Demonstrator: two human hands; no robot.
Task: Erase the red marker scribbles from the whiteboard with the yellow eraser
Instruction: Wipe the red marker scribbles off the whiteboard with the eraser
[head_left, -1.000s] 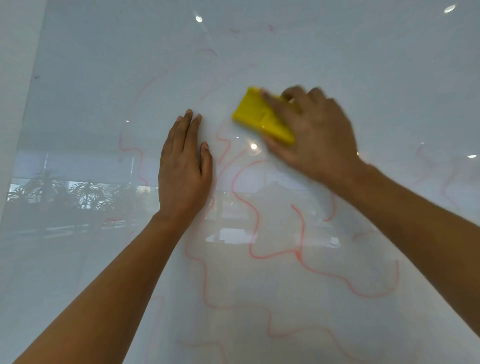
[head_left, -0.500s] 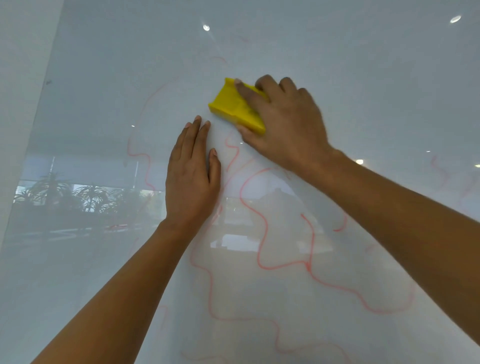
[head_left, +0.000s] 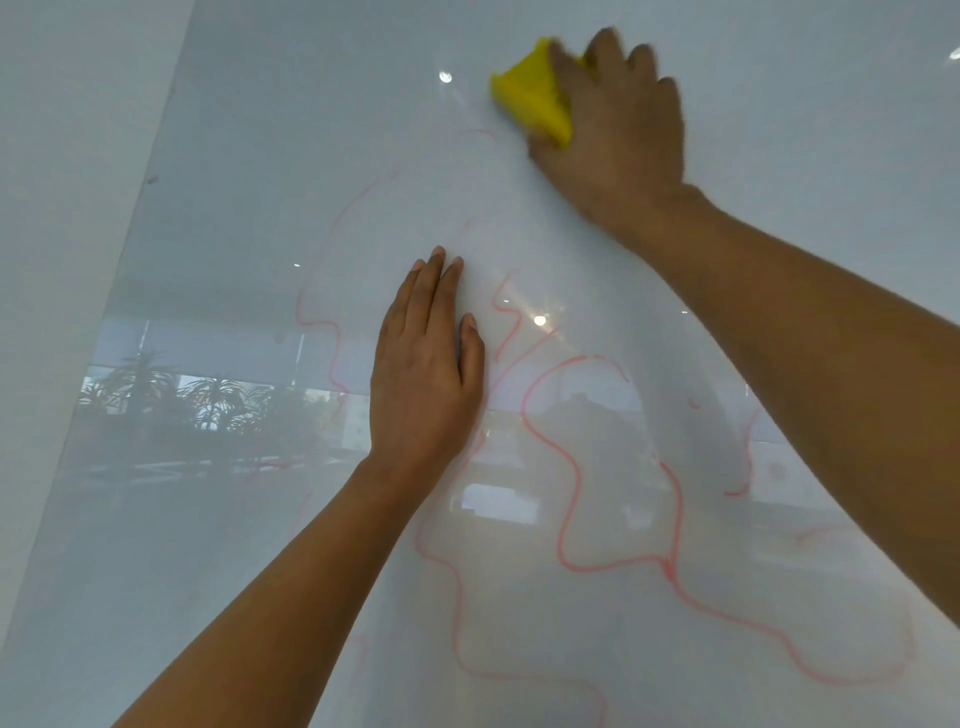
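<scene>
A glossy whiteboard (head_left: 260, 218) fills the head view. Wavy red marker scribbles (head_left: 566, 467) run across its middle and lower part, with fainter red lines at the left and near the top. My right hand (head_left: 618, 130) presses the yellow eraser (head_left: 532, 98) flat against the board near the top, fingers over its back; the hand is blurred by motion. My left hand (head_left: 423, 374) lies flat on the board below and to the left, fingers together, holding nothing, with red lines on both sides of it.
The board's left edge (head_left: 156, 176) meets a plain pale wall (head_left: 62, 156). The shiny surface reflects plants, windows and ceiling lights. Both forearms reach up from the lower frame edge across the board.
My right hand has swept the eraser up and to the right, away from my left hand's fingertips. The left hand stays planted. The view has tilted upward.
</scene>
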